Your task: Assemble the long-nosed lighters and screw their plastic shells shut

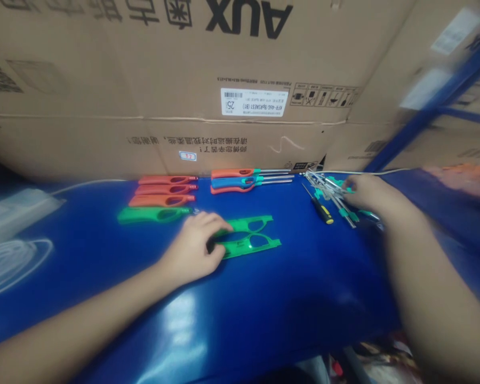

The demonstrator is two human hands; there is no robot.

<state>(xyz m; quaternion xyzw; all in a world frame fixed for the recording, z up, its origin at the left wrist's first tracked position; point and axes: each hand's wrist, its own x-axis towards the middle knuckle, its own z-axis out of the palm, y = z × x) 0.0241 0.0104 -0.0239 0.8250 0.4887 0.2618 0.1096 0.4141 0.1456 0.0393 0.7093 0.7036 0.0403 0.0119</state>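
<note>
Two green lighter casing halves (250,244) lie side by side, hollow sides up, on the blue tabletop. My left hand (198,242) is closed over their left ends, thumb on the nearer half and fingers on the farther one. At the right, my right hand (362,193) reaches into a pile of thin metal lighter tubes (332,193) with green fittings and wires. Its fingertips are pinched together at the pile's edge; what they hold is hard to make out. A yellow-and-black screwdriver (322,208) lies just left of that pile.
Behind the left hand lie orange-red lighter handles (166,189) and a green handle (156,214). Further right are assembled long lighters (240,181) with metal tubes. A cardboard box (164,80) walls off the back. Coiled white tubing (14,261) is at the left, a blue metal bar (436,101) at the right.
</note>
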